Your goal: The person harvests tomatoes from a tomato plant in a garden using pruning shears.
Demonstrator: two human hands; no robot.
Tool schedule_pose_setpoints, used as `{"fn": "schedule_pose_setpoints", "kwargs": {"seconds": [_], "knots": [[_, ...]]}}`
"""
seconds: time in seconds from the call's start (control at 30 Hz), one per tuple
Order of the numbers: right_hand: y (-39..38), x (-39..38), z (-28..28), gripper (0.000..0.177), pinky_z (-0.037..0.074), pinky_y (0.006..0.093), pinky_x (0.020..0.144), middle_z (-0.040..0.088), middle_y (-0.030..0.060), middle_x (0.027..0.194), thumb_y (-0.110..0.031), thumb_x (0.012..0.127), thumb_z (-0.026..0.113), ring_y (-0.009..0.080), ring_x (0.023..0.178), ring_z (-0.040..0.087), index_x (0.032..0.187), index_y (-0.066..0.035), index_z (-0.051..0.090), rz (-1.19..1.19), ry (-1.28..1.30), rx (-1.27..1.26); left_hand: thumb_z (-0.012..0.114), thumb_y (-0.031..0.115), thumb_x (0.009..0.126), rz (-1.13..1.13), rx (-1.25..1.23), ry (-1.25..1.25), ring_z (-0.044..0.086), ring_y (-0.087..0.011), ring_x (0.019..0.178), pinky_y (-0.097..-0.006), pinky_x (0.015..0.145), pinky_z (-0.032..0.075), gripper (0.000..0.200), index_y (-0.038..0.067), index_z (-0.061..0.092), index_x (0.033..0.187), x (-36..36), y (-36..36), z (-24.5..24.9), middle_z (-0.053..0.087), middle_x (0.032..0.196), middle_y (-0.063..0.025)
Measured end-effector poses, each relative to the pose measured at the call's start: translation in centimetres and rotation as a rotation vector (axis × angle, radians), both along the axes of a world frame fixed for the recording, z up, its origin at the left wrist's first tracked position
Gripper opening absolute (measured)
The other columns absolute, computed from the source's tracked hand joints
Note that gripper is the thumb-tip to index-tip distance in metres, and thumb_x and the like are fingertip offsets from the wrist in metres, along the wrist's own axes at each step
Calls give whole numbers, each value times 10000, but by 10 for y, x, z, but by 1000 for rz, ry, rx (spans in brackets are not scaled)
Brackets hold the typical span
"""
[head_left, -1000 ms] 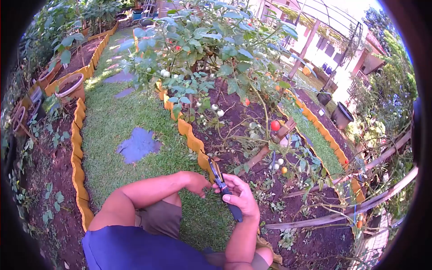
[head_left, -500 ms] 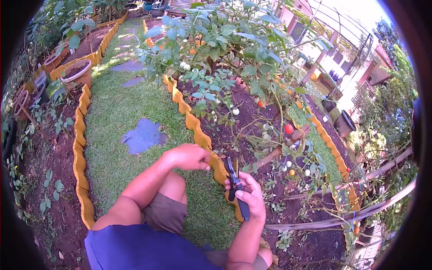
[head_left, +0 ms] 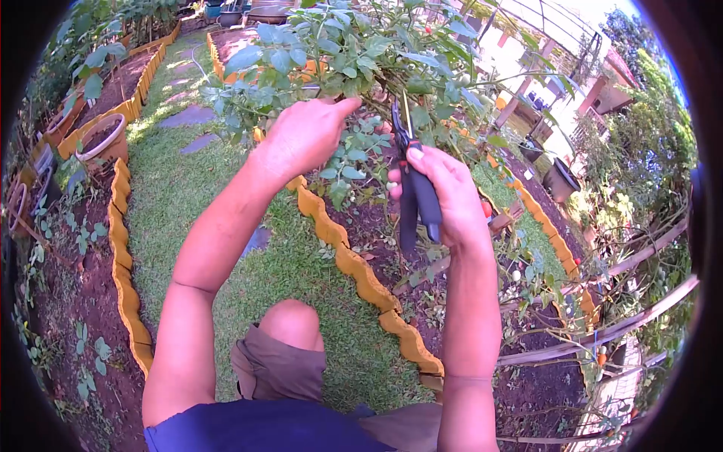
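Note:
In my right hand [head_left: 449, 188] is a pair of pruning shears [head_left: 420, 202] with black handles. Its blades point up and stand apart among the lower stems of a tomato plant [head_left: 369, 53]. My left hand [head_left: 305, 139] is raised against the leaves, left of the blades. Its index finger reaches toward the stems while the other fingers are curled, and whatever they hold is hidden. A red tomato [head_left: 486, 209] shows just right of my right wrist.
Wavy yellow edging [head_left: 354, 267] separates the soil bed from the grass path [head_left: 294, 256]. A clay pot [head_left: 105, 143] stands at left. Wooden poles [head_left: 602, 331] slant across the right side. A dark pot [head_left: 561, 181] sits beyond the far edging.
Both my hands have risen and moved forward into the tomato plant. The shears came up with my right hand, and their blades are spread wider among the stems.

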State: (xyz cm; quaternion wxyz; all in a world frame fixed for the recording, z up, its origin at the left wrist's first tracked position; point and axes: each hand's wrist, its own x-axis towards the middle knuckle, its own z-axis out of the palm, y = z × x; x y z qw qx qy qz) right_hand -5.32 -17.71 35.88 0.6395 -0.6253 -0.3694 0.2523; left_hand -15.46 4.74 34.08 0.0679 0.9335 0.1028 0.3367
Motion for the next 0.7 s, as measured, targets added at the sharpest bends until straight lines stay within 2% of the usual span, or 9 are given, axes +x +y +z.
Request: {"fn": "schedule_pose_setpoints", "kwargs": {"seconds": [0.17,0.3,0.5,0.7], "knots": [[61,25,17,364,580,328,603,723,137,840,-347,966,685,206,691,718,1071,-3,628,-94,80,-18,583,113,941,50,-43,102,670,-441,1030,-526,913,543,542,134,500,1476,21,10,-1,673,1178,-251],[82,41,19,389,585,322,614,719,142,833,-362,940,706,220,680,721,1077,-11,611,-99,114,-22,575,106,938,57,-42,67,659,-443,1075,-530,933,536,624,143,408,1538,23,8,1,640,1263,-271],[98,52,18,411,578,310,618,705,133,817,-369,942,706,218,700,722,1080,7,618,-118,91,39,573,104,937,32,-21,-8,643,-429,1134,-520,973,526,611,47,396,1519,27,18,-7,594,1384,-252],[99,57,14,375,559,301,604,702,129,809,-328,941,728,191,658,696,1040,24,647,-104,51,94,574,101,941,25,0,5,639,-396,1161,-501,987,524,573,33,434,1492,25,18,-10,599,1397,-213]]}}
